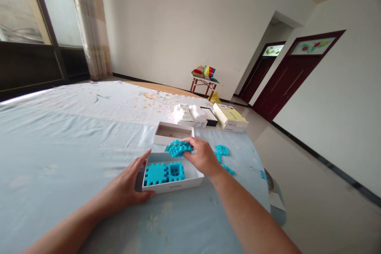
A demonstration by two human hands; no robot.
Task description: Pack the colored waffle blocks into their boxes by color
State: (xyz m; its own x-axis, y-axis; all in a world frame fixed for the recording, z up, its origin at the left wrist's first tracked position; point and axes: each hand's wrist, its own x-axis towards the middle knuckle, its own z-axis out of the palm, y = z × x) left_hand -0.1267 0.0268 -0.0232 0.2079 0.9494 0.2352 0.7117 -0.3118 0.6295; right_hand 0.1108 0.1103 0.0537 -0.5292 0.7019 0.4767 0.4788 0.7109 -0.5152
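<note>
In my right hand [202, 154], a small stack of bright blue notched plastic building tiles [178, 148] is pinched over the back of a white box [178, 185]. My left hand [135, 180] grips the left end of this box, thumb at the front corner and fingers at the back corner. Inside the box, on its left side, lie a solid blue tile [156, 174] and a blue tile with a round window frame [176, 171]. The box's right part shows its bare white inside. Several loose blue tiles [222, 150] lie on the tablecloth to the right, partly behind my right hand.
An open white box part [173, 131] stands just behind. Farther back are white moulded pieces [190, 114], a black-edged box [210, 117] and a yellow-and-white box [230, 117]. The table's rounded edge [262, 158] runs along the right. A small stand [205, 81] holds colourful items beyond.
</note>
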